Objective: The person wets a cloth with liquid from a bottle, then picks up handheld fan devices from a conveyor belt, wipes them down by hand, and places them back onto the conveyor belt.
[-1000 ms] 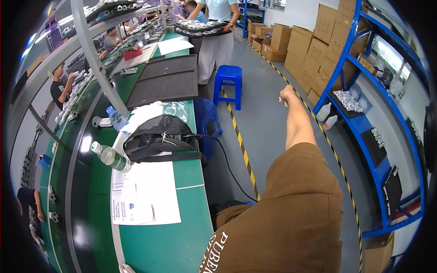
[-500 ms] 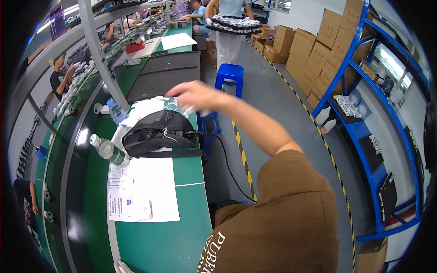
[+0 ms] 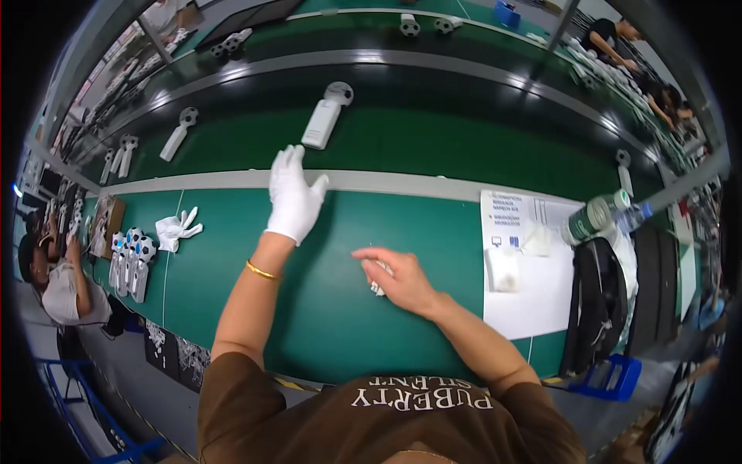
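My left hand (image 3: 295,197), in a white glove, reaches over the bench's far edge, fingers stretched and thumb apart, with nothing in it. Just beyond its fingertips, a white device with a football-patterned round head (image 3: 323,122) lies on the green conveyor; a small gap seems to separate them. My bare right hand (image 3: 403,284) is low over the green bench top (image 3: 332,325). Its fingers curl over a small crumpled white piece (image 3: 377,288), mostly hidden by the hand, while the index finger points left. A loose white glove (image 3: 179,229) lies to the left.
Several football-headed devices (image 3: 133,263) stand at the bench's left, near a person in a light shirt (image 3: 73,290). To the right are a printed white sheet (image 3: 533,309), a green-labelled bottle (image 3: 589,220) and a black bag (image 3: 599,301). More devices lie along the conveyor (image 3: 433,131).
The view has swung from the aisle to face the bench and conveyor. My right hand has left the bag and clear plastic and is over the bench top. My gloved left hand has come into view.
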`<move>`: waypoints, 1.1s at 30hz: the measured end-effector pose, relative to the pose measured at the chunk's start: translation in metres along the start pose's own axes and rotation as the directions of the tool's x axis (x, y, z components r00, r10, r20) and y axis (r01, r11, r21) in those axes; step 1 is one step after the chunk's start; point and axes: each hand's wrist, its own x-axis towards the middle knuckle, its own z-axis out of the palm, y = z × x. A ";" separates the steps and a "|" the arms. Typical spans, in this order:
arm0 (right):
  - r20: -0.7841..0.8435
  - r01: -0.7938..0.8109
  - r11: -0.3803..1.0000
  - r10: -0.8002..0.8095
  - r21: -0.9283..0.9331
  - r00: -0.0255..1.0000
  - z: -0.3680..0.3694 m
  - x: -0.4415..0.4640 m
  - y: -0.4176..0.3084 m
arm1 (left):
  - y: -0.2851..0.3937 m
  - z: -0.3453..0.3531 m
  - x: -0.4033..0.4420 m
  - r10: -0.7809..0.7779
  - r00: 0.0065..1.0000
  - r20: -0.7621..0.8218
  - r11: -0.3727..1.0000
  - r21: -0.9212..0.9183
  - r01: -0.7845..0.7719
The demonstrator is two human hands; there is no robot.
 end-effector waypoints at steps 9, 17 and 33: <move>-0.041 0.134 0.990 -0.135 -0.032 0.990 0.005 0.007 0.023 | 0.038 0.031 0.128 0.403 0.892 0.204 0.913 -0.023 -0.408; -0.141 0.249 0.968 -0.247 0.001 0.959 0.006 0.016 0.038 | -0.057 0.173 0.210 0.087 0.898 0.432 0.965 0.189 -0.184; -0.077 0.283 0.959 -0.285 -0.036 0.956 0.012 0.036 0.047 | 0.037 0.085 0.139 -0.175 0.853 0.491 0.671 -0.574 0.468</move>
